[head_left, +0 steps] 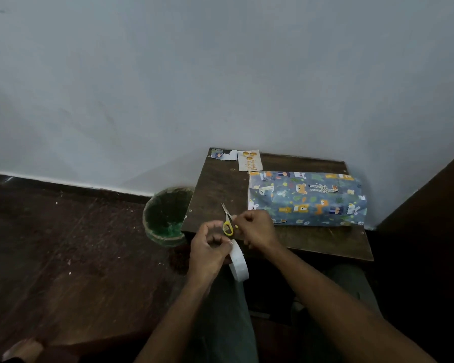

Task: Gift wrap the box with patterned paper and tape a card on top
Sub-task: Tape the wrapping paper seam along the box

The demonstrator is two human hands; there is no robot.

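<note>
Box (pixel 308 199) lies on its side on the right part of the dark wooden bench (pixel 218 184), its long side running left to right, close to the grey wall (pixel 220 74) on the far side. It is covered in blue-grey paper printed with small cartoon animals: orange bears, a spotted giraffe, white rabbits and green leaves. The paper looks glossy and a little creased, and at the left end it stands open in a loose flap showing a white underside. A pale card (pixel 249 160) lies flat at the far edge of the bench, just left of the box and apart from it; it carries gold round shapes and gold script too small to read. Beside the card, at the far left corner, sits a paper scrap (pixel 223 154). Near the near left edge of the bench, the left hand (pixel 210 251) has its grip curled round a white tape roll (pixel 238 262), which hangs just off the bench. The right hand (pixel 257 229) has its grip clenched on yellow-handled scissors (pixel 227 221), the blades pointing to the far side. A green bin (pixel 165 216) stands on the dark floor (pixel 63 258) left of the bench.
</note>
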